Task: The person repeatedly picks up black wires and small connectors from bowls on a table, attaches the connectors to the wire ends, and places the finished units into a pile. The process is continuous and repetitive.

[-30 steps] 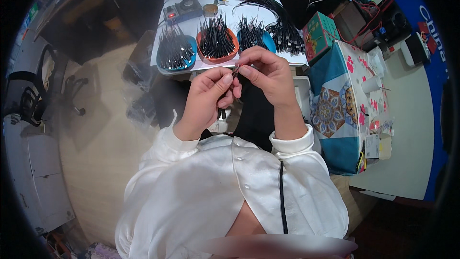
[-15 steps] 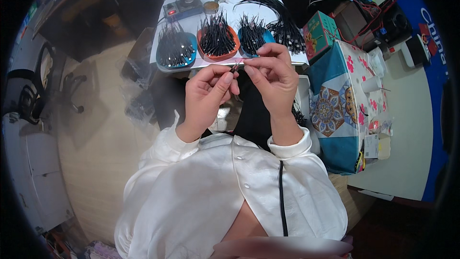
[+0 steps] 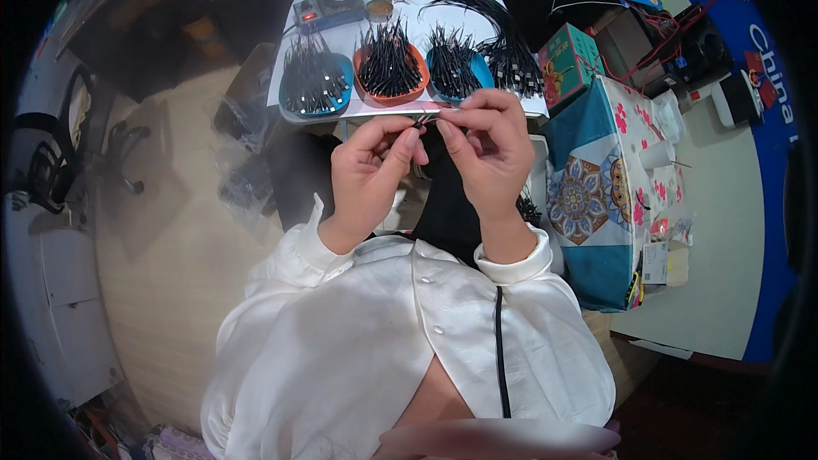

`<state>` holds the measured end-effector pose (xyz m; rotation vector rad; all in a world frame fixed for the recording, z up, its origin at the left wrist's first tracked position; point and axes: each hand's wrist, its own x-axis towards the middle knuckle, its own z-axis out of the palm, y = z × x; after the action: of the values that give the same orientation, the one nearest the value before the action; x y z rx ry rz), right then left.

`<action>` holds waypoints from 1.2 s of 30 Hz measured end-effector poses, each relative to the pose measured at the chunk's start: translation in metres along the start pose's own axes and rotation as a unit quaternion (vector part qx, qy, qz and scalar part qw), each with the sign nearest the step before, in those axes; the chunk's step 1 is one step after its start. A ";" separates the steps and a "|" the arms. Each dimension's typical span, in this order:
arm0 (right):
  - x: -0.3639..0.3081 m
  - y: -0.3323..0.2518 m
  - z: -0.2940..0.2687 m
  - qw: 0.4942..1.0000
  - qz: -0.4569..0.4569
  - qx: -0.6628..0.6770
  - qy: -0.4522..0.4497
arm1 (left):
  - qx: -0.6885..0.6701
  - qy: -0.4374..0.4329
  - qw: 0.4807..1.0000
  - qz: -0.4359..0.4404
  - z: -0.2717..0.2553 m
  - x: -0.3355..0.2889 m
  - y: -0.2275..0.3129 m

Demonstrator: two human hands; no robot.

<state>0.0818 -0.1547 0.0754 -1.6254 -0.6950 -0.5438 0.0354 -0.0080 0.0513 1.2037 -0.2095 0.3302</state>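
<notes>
Both hands meet in front of the white table's near edge, over my lap. My left hand (image 3: 366, 175) is closed, pinching the end of a black cable (image 3: 423, 120) between thumb and forefinger. Thin coloured wire ends stick out of it. With thumb and forefinger together, my right hand (image 3: 490, 158) grips those wire tips from the other side. Most of the cable is hidden by my fingers. Beyond my hands stand a blue bowl (image 3: 317, 112), an orange bowl (image 3: 393, 100) and a second blue bowl (image 3: 485, 75), each full of short black cables with metal plugs.
A bundle of long black cables (image 3: 511, 51) lies at the table's right. Behind the bowls sit a grey box with a red light (image 3: 328, 8) and a round tin (image 3: 378, 10). To the right are a green carton (image 3: 566, 64) and a cloth-covered stand (image 3: 588, 196).
My right fingers have come down and closer around the wire tips. My left hand has barely moved. The view has shifted slightly.
</notes>
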 end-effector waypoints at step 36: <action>0.014 0.014 -0.017 0.894 0.301 0.286 -0.167 | -0.097 -0.065 0.987 -0.112 -0.004 0.001 -0.007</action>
<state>0.1018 -0.1712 0.0778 -1.2741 -0.4884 0.3797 0.0384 -0.0060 0.0443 1.0453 -0.2116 0.0344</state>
